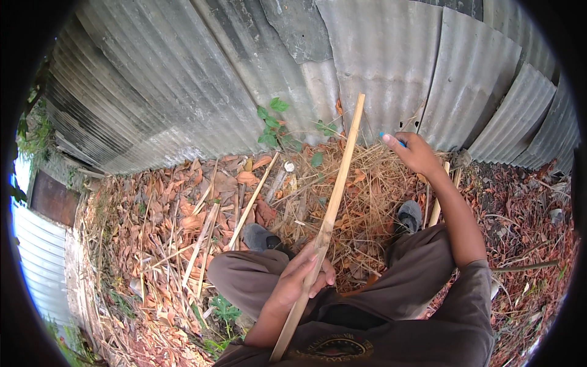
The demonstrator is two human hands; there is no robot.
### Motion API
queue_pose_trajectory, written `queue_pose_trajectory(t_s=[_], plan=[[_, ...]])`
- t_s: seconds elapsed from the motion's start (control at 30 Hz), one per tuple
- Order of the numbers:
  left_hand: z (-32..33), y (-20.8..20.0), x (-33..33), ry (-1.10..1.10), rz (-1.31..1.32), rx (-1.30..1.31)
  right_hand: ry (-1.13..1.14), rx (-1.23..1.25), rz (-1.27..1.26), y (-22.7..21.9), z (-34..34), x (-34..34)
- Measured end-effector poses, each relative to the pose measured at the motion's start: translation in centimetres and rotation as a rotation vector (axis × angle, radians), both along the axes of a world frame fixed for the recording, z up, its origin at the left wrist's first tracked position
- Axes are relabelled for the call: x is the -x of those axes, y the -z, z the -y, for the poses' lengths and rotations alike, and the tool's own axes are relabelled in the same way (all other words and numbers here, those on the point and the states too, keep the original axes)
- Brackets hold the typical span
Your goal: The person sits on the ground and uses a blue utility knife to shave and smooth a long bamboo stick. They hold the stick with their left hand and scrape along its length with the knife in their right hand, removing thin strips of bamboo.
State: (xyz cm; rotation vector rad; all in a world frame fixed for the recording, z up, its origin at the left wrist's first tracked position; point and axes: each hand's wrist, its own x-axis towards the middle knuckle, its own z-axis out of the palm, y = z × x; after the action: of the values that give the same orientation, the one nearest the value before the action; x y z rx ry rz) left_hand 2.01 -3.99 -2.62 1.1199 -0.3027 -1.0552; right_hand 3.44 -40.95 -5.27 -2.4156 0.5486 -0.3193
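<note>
Bright daylight all round you here, soft and even, with only faint, blurry-edged shadows down among the dry leaves (183,226)! Over at your far left the sky (22,174) burns out to pure white, blue fringing its rim, and the pale metal sheet (40,263) below it glows nearly as hard. Your dark shirt (397,342) swallows the light, while the stick (339,196) reads crisp and pale mid-frame. Out wide, your fence (391,67) bows with the fisheye, detail softens, and a black ring closes off every corner.
</note>
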Motion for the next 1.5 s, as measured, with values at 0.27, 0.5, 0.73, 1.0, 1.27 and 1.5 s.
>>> queue_pose_trajectory(t_s=[0.27, 0.5, 0.73, 1.0, 1.27, 1.5], plan=[[0.8, 0.0, -0.3, -0.026, 0.133, -0.124, -0.367, 0.334, 0.079, -2.4, -10.3, 2.0], [0.1, 1.3, 0.4, -0.086, 0.807, -0.227, -0.34, 0.397, 0.17, -1.1, -9.7, 0.5], [-0.3, -1.9, 0.9, -0.062, 0.676, -0.344, -0.128, 0.348, 0.186, -0.3, -6.8, -3.1], [-3.7, -1.9, 3.6, 0.152, 0.625, -0.153, 0.629, 0.082, 0.074, 2.5, 8.8, -2.7], [-2.7, -0.7, 1.0, -0.101, 0.34, -0.098, 0.141, 0.096, 0.042, -1.7, -0.8, -0.6], [-0.3, -1.1, 1.5, -0.113, 0.481, -0.169, -0.369, 0.319, 0.163, -2.1, -11.3, 2.3]])
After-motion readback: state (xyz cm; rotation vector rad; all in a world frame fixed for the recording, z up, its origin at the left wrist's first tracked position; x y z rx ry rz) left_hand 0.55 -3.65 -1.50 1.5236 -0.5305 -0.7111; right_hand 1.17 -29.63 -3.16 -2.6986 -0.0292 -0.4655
